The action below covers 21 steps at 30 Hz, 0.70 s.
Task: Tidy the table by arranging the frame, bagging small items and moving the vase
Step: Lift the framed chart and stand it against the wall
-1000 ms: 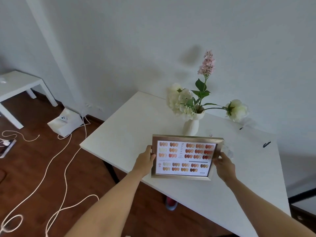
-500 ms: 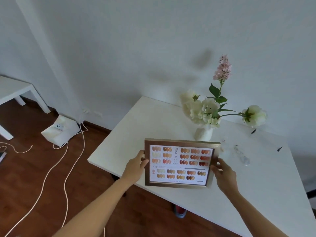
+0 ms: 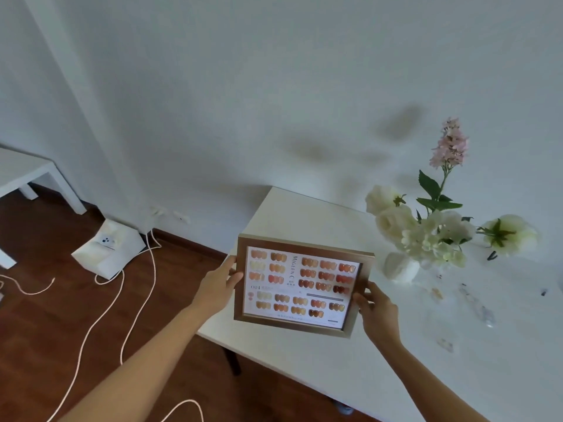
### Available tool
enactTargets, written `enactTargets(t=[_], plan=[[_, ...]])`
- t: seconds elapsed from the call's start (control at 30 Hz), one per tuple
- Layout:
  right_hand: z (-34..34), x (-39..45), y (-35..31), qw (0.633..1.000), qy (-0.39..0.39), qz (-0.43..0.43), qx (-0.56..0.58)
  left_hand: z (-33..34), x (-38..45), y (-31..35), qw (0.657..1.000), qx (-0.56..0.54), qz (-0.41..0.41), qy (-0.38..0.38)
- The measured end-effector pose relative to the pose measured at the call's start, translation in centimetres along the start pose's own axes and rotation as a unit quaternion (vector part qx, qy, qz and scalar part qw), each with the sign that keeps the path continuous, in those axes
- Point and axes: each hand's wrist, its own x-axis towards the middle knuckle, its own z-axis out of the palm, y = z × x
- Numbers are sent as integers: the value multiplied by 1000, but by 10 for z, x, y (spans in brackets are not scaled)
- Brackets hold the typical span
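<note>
I hold a gold-edged frame (image 3: 300, 286) showing rows of orange and brown nail samples, lifted above the left end of the white table (image 3: 396, 370). My left hand (image 3: 217, 287) grips its left edge and my right hand (image 3: 376, 312) grips its right edge. To the right stands a small white vase (image 3: 399, 268) with white blooms and a pink flower spike. Small items (image 3: 475, 300) lie scattered on the table right of the vase, including clear bits and a dark piece.
The wall runs close behind the table. On the wooden floor to the left sit a white box (image 3: 108, 252) and loose white cords (image 3: 100, 318). Another low white table (image 3: 27, 178) stands at the far left.
The frame, held in both hands, has shifted left toward the table's left end and tilted slightly. My view has swung left, so the vase now appears further right.
</note>
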Motion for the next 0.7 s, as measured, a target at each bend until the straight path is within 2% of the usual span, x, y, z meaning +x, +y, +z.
enactTargets(t=[0.23, 0.53, 0.7], plan=[[30, 64, -27, 1000, 0, -19, 6, -18, 66, -6, 999, -23, -28, 16], [58, 147, -64, 999, 37, -22, 15, -39, 151, 7, 999, 0, -23, 43], [73, 184, -80, 998, 64, -5, 22, -48, 201, 8, 999, 18, -18, 32]])
